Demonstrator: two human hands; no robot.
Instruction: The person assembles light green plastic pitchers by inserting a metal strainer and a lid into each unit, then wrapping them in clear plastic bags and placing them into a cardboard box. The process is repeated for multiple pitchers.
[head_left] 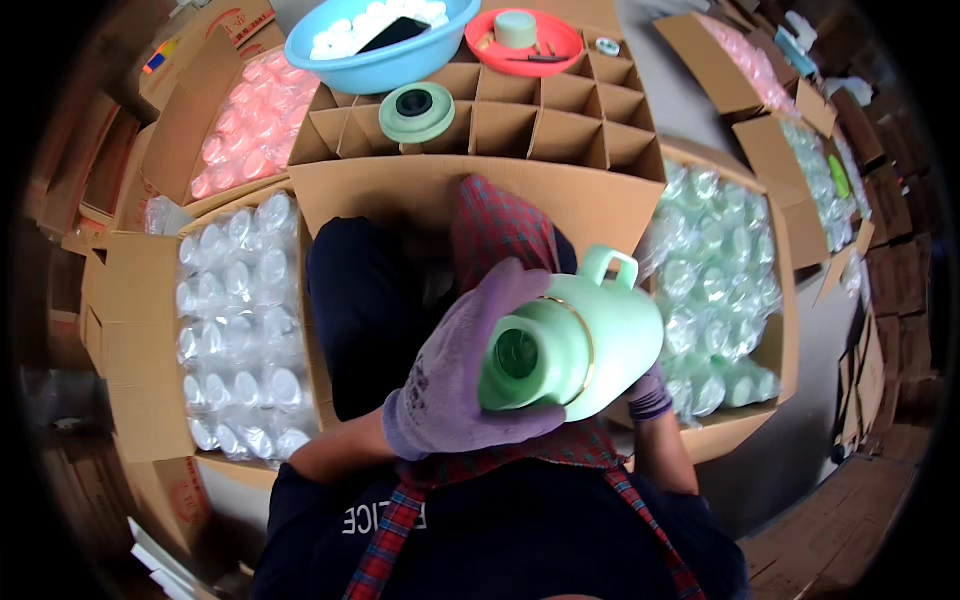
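A mint-green thermos jug (625, 345) lies tilted in front of my body. Its open mouth (517, 355) points left toward me, a thin gold ring circles its shoulder, and its loop handle stands up at the far side. My left hand (455, 375), in a purple-grey knit glove, is closed around the neck end, thumb over the top and fingers below. Behind the jug's lower right side is my gloved right hand (650, 393); its fingers are hidden by the jug. Beyond my knees, a round green lid (417, 125) with a black centre rests on cardboard dividers.
Ahead stands a divided carton (480, 190) bearing a blue basin (385, 75) of white pieces with a dark phone, and a red tray (525, 65). Cartons of wrapped white (240, 330), pink (255, 125) and green (715, 290) items flank me. More cartons stand at right.
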